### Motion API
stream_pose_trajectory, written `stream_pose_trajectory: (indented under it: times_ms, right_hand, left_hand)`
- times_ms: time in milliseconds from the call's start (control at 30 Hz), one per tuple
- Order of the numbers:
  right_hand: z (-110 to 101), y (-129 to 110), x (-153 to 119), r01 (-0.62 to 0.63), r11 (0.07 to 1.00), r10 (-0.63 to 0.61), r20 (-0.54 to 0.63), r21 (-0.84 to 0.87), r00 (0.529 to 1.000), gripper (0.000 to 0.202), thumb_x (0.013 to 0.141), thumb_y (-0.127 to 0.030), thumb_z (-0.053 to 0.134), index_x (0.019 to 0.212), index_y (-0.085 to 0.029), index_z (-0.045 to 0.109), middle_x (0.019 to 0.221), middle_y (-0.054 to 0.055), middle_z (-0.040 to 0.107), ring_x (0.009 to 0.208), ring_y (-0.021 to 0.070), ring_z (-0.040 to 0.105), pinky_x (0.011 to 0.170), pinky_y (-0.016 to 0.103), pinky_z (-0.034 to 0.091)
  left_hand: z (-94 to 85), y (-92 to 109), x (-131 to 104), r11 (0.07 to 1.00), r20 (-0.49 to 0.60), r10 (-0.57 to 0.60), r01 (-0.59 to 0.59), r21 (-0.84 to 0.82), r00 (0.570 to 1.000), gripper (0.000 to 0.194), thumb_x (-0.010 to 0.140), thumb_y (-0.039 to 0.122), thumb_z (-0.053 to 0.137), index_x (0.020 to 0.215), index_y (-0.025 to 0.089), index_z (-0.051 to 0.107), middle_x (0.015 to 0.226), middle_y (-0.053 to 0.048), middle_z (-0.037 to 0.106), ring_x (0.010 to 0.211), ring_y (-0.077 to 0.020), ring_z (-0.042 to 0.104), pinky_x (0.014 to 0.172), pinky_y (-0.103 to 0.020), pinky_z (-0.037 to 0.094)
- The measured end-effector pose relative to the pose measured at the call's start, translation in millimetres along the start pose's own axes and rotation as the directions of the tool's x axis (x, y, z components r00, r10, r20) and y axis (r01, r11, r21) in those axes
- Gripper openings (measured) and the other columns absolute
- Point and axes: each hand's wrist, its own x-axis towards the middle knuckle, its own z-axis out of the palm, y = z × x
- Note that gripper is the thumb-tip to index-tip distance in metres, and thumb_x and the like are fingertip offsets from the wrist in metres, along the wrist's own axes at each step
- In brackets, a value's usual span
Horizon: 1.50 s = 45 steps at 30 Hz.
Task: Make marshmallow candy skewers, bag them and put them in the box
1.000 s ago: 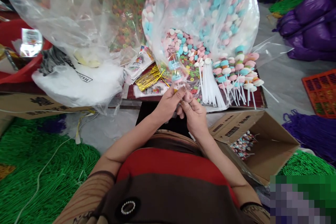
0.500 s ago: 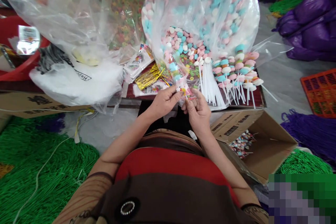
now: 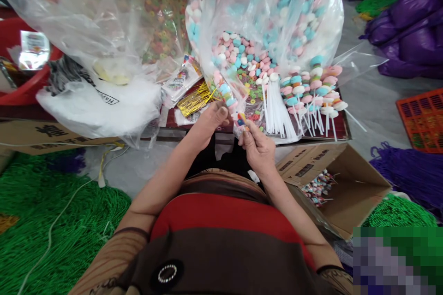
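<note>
A bagged candy skewer [image 3: 226, 93] in clear printed wrap tilts up and left from my hands. My right hand [image 3: 258, 144] pinches its lower end. Beside the wrap, my left hand [image 3: 211, 121] has its fingers curled together near the gold twist ties [image 3: 196, 99]; what they hold, if anything, is too small to make out. Printed bags [image 3: 182, 80] lie behind the ties. To the right are white sticks [image 3: 277, 110] and a pile of finished candy skewers [image 3: 315, 92]. Loose pink, blue and white candies [image 3: 245, 57] spill from a large clear bag [image 3: 242, 0].
A cardboard box [image 3: 356, 198] with wrapped skewers stands open at the lower right. At the left are a white plastic bag [image 3: 100, 106] and a red basin [image 3: 31, 87]. An orange crate [image 3: 422, 120] and green cords [image 3: 51, 221] lie on the floor.
My left hand has moved slightly left and up, away from my right hand and the neck of the wrap. My right hand still grips the skewer's lower end.
</note>
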Motion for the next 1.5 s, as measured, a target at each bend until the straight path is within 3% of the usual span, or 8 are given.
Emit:
stream_pose_trajectory:
  times_ms: [467,700,933,1067,1167,1300,1433,1500]
  right_hand:
    - [22.4,3.8,-11.9,-0.014,0.983,0.018,-0.021,0.184,1.000,0.019,0.102,-0.046,0.056,0.105,-0.027,0.058,0.065,-0.005,0.061,0.053,0.0142,0.060,0.058,0.029,0.053]
    - [-40.6,-13.5,19.3,-0.024,0.982,0.023,0.010,0.190,1.000,0.022,0.096,-0.049,0.067,0.101,-0.028,0.073,0.086,0.001,0.077,0.076,0.0167,0.072,0.077,0.034,0.060]
    - [-42.0,-25.6,30.6,-0.227,0.780,0.033,0.324,0.583,0.946,0.060,0.071,-0.073,0.080,0.111,-0.028,0.072,0.080,0.005,0.076,0.104,0.0318,0.075,0.098,0.055,0.059]
    - [-14.8,-20.0,24.6,-0.148,0.799,0.106,0.106,0.583,0.989,0.028,0.080,-0.048,0.084,0.093,-0.028,0.069,0.073,-0.001,0.072,0.086,0.0227,0.076,0.096,0.046,0.061]
    - [-2.5,-13.4,26.3,-0.053,0.861,0.151,-0.156,0.506,0.976,0.022,0.080,-0.038,0.086,0.090,-0.028,0.069,0.083,-0.003,0.075,0.081,0.0158,0.074,0.086,0.034,0.061]
    - [-17.0,-20.7,34.0,-0.121,0.845,0.146,-0.007,0.521,0.989,0.037,0.072,-0.044,0.091,0.100,-0.029,0.072,0.093,-0.001,0.078,0.078,0.0163,0.073,0.069,0.029,0.062]
    - [-30.8,-31.5,45.4,-0.226,0.822,0.081,0.285,0.523,0.955,0.048,0.070,-0.050,0.092,0.108,-0.028,0.073,0.094,0.003,0.080,0.076,0.0207,0.075,0.062,0.033,0.063]
    - [-20.7,-30.1,50.5,-0.162,0.842,0.074,0.186,0.515,0.980,0.040,0.073,-0.046,0.091,0.104,-0.029,0.072,0.091,0.001,0.079,0.078,0.0197,0.075,0.069,0.034,0.064]
  left_hand:
    - [38.9,-1.1,-4.9,0.901,0.042,-0.238,0.237,-0.362,0.970,0.026,0.087,0.039,0.076,0.096,0.017,0.067,0.051,0.009,0.048,0.033,-0.0070,0.039,0.031,-0.019,0.030]
    - [33.7,1.3,-14.7,0.904,0.165,-0.217,0.262,-0.339,0.962,0.034,0.081,0.044,0.084,0.076,0.016,0.065,0.044,0.009,0.040,0.054,-0.0112,0.060,0.070,-0.024,0.057]
    - [49.9,-11.1,-35.6,0.801,0.734,-0.302,0.579,-0.151,0.609,0.054,0.077,0.066,0.079,0.066,0.019,0.053,0.046,0.010,0.033,0.044,-0.0097,0.044,0.067,-0.034,0.058]
    - [42.3,-17.4,-26.9,0.952,0.397,-0.289,0.218,0.216,0.871,0.039,0.094,0.052,0.063,0.073,0.020,0.056,0.055,0.004,0.048,0.055,-0.0151,0.056,0.072,-0.033,0.055]
    - [35.3,-18.4,-19.1,0.783,0.077,-0.066,0.003,0.622,0.995,0.014,0.095,0.031,0.062,0.094,0.018,0.066,0.078,-0.005,0.066,0.081,-0.0220,0.067,0.085,-0.035,0.052]
    - [27.9,-14.1,-20.0,0.880,0.227,-0.140,0.016,0.474,0.964,0.028,0.099,0.045,0.055,0.098,0.018,0.064,0.071,0.000,0.059,0.063,-0.0154,0.058,0.075,-0.031,0.052]
    - [21.3,-8.3,-24.6,0.956,0.541,-0.287,0.272,0.110,0.790,0.050,0.093,0.069,0.054,0.088,0.020,0.055,0.055,0.010,0.032,0.043,-0.0083,0.034,0.061,-0.030,0.052]
    - [17.6,-7.2,-24.1,0.963,0.409,-0.253,0.188,0.193,0.877,0.044,0.097,0.063,0.051,0.092,0.020,0.057,0.055,0.010,0.035,0.046,-0.0099,0.039,0.064,-0.030,0.052]
